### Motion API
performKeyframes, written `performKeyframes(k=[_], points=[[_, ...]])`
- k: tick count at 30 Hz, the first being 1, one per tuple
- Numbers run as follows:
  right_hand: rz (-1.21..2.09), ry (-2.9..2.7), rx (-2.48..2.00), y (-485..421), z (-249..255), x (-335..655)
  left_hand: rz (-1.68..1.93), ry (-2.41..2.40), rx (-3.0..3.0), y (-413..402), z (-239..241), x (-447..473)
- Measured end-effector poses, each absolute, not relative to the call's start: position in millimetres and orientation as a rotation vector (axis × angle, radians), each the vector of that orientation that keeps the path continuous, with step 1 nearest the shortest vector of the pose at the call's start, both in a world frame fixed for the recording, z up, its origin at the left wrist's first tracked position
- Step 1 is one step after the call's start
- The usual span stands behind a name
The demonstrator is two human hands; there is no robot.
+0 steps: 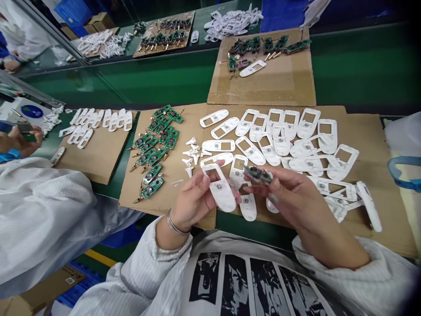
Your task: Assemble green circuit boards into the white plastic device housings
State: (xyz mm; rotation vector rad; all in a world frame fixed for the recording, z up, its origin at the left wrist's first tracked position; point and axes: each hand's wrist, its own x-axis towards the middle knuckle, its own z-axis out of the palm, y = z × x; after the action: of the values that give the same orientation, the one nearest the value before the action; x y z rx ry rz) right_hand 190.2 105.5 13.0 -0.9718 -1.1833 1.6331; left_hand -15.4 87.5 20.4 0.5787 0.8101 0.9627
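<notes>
My left hand [197, 195] is closed on a white plastic housing half [224, 192] with a rectangular window, tilted above the cardboard. Pinched between the fingers of my right hand [284, 188] is a small circuit board [258, 174], seen nearly edge-on and close to the housing but apart from it. Beneath and beyond both hands lie several more white housings [250, 150]. A cluster of green circuit boards [154, 153] with metal pieces on wires rests to the left. Between the two groups sit small white plastic parts [194, 151].
A cardboard sheet [263, 90] behind holds more boards and one housing. A white pile of parts [232, 24] lies farther back. At left, a co-worker's hand [19, 140] works beside cardboard [105, 151] bearing white housings. A blue strap [404, 173] is at right.
</notes>
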Motion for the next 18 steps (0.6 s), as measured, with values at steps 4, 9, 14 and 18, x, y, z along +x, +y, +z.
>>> performKeyframes(k=[4, 9, 14, 18], points=[[1.281, -1.952, -0.888, 109.3, 20.9, 199.8, 0.854, 1.005, 0.709, 90.7, 19.7, -21.0], [0.698, -2.336, -0.815, 110.5, 17.1, 195.7, 0.666, 1.076, 0.82, 86.1, 15.9, -22.8], [0.604, -2.382, -0.774, 112.3, 12.3, 195.0, 0.599, 1.006, 0.83, 83.0, 19.5, -24.2], [0.593, -2.394, -0.767, 112.8, 11.9, 197.4, 0.582, 0.992, 0.843, 84.0, 20.4, -24.1]])
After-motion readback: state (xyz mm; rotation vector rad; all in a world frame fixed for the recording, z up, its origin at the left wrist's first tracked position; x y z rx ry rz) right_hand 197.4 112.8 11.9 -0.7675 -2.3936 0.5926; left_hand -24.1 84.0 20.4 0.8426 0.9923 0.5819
